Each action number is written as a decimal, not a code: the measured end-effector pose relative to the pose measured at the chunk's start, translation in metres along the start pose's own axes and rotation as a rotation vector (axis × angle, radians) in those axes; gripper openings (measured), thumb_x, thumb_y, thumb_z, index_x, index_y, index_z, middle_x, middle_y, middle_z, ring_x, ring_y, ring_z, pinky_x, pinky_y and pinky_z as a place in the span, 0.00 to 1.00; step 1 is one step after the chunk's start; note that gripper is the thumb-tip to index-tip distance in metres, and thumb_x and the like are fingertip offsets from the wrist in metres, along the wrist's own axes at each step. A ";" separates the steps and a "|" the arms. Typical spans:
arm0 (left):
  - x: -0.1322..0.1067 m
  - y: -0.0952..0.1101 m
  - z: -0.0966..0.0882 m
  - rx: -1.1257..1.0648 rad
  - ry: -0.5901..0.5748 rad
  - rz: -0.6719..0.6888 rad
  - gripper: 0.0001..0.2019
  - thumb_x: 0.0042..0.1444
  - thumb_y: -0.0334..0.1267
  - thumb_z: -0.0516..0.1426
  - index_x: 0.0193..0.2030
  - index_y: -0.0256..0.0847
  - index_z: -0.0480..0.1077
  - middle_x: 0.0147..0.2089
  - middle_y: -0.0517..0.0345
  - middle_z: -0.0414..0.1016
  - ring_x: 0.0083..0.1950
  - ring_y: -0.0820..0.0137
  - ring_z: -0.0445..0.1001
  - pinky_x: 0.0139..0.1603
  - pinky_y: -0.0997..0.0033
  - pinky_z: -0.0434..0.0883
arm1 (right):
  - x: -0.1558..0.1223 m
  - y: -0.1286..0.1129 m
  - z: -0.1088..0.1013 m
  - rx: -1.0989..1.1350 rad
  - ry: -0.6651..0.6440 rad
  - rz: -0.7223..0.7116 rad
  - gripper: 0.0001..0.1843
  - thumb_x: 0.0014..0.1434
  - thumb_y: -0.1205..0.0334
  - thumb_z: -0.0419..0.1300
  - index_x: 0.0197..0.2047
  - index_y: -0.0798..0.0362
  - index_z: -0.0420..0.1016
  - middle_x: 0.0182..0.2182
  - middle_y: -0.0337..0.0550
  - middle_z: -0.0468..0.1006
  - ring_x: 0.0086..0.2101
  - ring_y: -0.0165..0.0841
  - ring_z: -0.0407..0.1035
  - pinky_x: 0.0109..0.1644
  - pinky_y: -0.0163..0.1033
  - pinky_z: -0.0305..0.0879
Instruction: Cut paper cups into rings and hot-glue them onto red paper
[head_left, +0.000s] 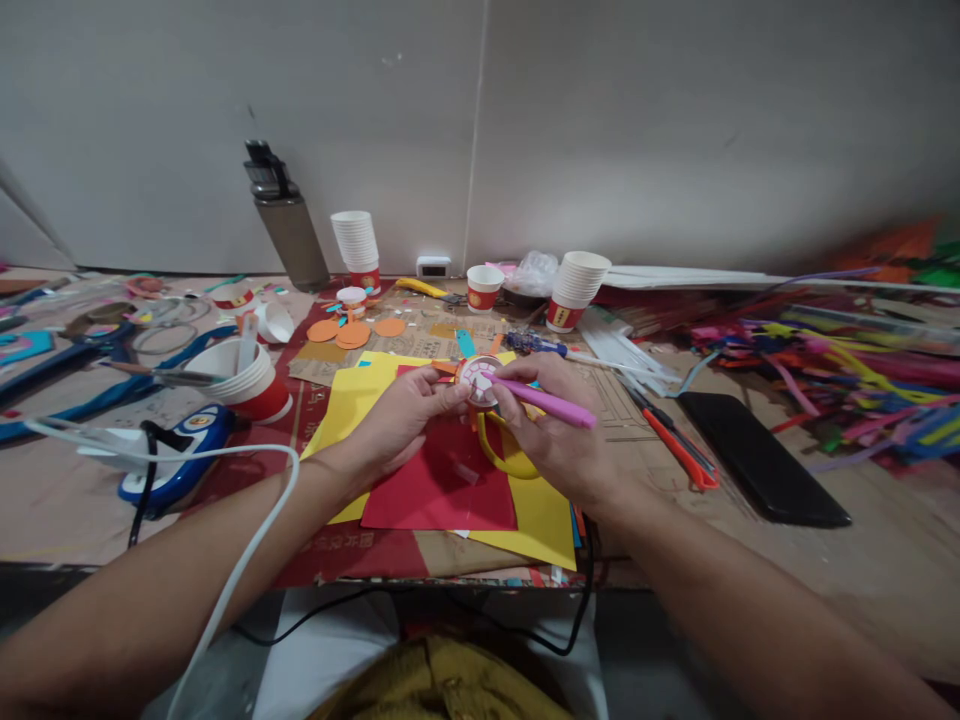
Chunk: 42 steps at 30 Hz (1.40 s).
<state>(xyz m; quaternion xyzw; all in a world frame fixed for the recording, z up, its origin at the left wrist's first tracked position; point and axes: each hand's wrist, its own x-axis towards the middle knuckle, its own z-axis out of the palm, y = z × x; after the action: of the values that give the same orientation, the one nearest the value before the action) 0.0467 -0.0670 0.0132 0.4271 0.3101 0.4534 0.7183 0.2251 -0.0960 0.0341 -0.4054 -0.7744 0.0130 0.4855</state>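
My left hand [401, 415] pinches a small round white paper craft piece [478, 381] with orange and teal strips around its rim. It is held up above the red paper sheet [439, 490] and yellow paper sheets [544, 520]. My right hand [551, 435] grips a pink marker [551, 403], its tip touching the face of the round piece. A yellow ring-shaped strip [499, 455] hangs below the piece, partly hidden by my right hand.
Stacks of paper cups [357, 245] [576, 288] stand near the wall with a grey bottle [289, 225]. Orange paper circles [351, 330], a red craft knife [679, 445] and a black phone [757, 460] lie around. A glue gun [176, 455] with white cable sits left; coloured strips [847, 365] pile right.
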 end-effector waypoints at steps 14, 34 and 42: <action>0.001 -0.001 -0.001 -0.018 -0.024 0.008 0.16 0.47 0.37 0.68 0.42 0.34 0.74 0.39 0.51 0.80 0.36 0.71 0.77 0.42 0.71 0.72 | -0.001 0.003 0.001 -0.023 0.021 -0.047 0.04 0.60 0.66 0.59 0.40 0.50 0.70 0.36 0.43 0.78 0.39 0.36 0.71 0.40 0.43 0.66; 0.001 -0.001 -0.001 -0.009 -0.039 0.010 0.14 0.47 0.36 0.68 0.39 0.33 0.74 0.33 0.56 0.78 0.33 0.75 0.75 0.39 0.75 0.72 | 0.001 0.001 -0.001 -0.014 -0.033 -0.109 0.02 0.60 0.65 0.60 0.39 0.51 0.71 0.34 0.42 0.78 0.37 0.34 0.70 0.41 0.43 0.64; 0.000 0.003 0.001 -0.024 -0.033 0.011 0.15 0.46 0.36 0.68 0.39 0.34 0.73 0.31 0.57 0.78 0.30 0.76 0.75 0.37 0.75 0.72 | 0.002 0.001 -0.003 -0.037 0.032 -0.068 0.02 0.59 0.65 0.61 0.36 0.51 0.71 0.33 0.40 0.77 0.34 0.33 0.70 0.37 0.42 0.64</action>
<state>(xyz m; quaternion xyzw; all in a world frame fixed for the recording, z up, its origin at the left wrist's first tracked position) 0.0461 -0.0664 0.0161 0.4275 0.2901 0.4538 0.7260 0.2273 -0.0956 0.0364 -0.3876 -0.7800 -0.0243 0.4907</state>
